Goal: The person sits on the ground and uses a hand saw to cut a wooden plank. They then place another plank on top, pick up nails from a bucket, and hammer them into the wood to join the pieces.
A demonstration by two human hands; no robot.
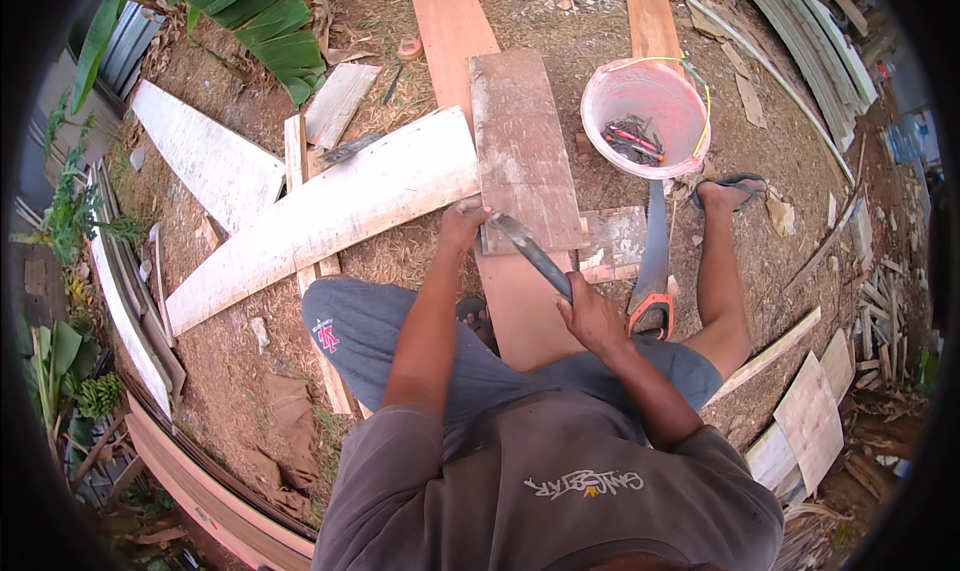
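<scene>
My right hand (596,319) is wrapped round the dark handle of a hammer (541,259), whose head end lies over the lower left corner of a short, weathered brown board (523,146). Just left of that corner, my left hand (463,223) has its fingers pressed together; anything between them is too small to make out. The short board lies across a long reddish plank (525,316) that runs between my legs. A tapered white board (340,206) meets its left edge.
Right of the boards stands a pink bucket (597,96) with nails and pens inside. A handsaw (653,241) with an orange handle leans below it. Another white board (205,151), a tape measure (409,49) and a dark tool (350,148) lie to the left. Stacked planks (200,471) line the lower left.
</scene>
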